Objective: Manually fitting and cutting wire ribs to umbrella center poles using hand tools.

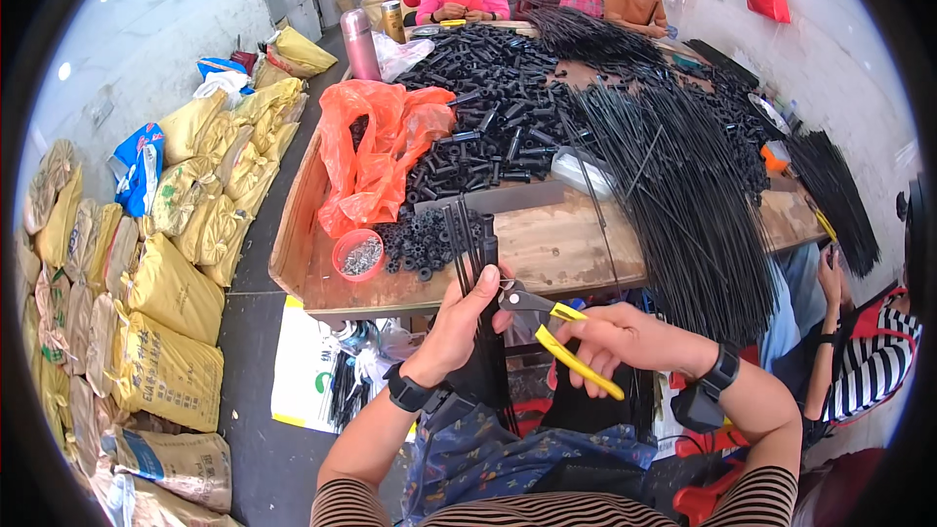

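Head view: near centre, two bare hands meet over one piece of work, just off the near edge of the wooden table (pixel 547 246).
Left hand: the left hand (pixel 457 320) is closed around slim black rods (pixel 493 385), which stand roughly upright, ends above and below the fist.
Right hand: the right hand (pixel 625 340) is curled loosely about the yellow-handled tool (pixel 591 367), whose handles are spread apart.
Tool head: dark, pointing left, beside the left thumb; whether it touches a rod cannot be told.
Step in hand: apparently, applying the tool at the held rods.
Next move: would seem to call for a steady left grip and careful squeezing, thumb clear of the tool.
Small parts: left on the table, a pink bowl (pixel 337 261) of metal pieces (pixel 364 256) beside black ring-like parts (pixel 426 242).
Bulk stock: black tubular parts (pixel 488 88) heaped farther off; long black rods (pixel 683 224) piled to the right.
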Motion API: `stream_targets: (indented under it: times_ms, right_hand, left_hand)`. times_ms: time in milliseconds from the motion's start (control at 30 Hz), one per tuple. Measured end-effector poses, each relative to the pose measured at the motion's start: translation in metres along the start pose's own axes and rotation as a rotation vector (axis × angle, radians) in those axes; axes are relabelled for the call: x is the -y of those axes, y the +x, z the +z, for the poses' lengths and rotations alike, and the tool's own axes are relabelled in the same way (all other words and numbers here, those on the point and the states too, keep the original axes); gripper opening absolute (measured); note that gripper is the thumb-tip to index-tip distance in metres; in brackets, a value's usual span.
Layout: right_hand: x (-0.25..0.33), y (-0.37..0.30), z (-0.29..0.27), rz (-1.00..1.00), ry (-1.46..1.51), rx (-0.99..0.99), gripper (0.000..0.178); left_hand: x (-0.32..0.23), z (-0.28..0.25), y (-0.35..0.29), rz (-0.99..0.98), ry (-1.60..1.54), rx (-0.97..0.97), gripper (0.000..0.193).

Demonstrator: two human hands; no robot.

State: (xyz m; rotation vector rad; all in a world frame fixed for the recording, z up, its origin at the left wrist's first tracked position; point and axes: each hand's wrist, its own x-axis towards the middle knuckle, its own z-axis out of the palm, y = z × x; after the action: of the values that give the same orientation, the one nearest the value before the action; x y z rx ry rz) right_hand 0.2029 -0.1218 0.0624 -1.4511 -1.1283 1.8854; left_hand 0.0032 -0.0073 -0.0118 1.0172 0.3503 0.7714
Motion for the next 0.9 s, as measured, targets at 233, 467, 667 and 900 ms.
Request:
stream_targets:
  times_ms: [233, 467, 667, 900]
  right_hand:
    - [-0.008, 0.005, 0.007, -0.685, -1.168, -0.523, 0.053]
    - [-0.016, 0.004, -0.012, -0.822, -1.246, -0.564, 0.044]
    - [-0.005, -0.002, -0.004, 0.071, -0.057, -0.045, 0.04]
    - [-0.01, 0.0, -0.015, -0.91, -1.356, -0.647, 0.062]
  left_hand:
    - [0.0, 0.002, 0.0, -0.004, 0.017, -0.09, 0.026]
    - [0.002, 0.0, -0.004, 0.02, 0.009, -0.094, 0.027]
    - [0.003, 0.003, -0.003, 0.004, 0.01, -0.045, 0.028]
    - [0.005, 0.008, 0.0, 0.013, 0.019, -0.115, 0.03]
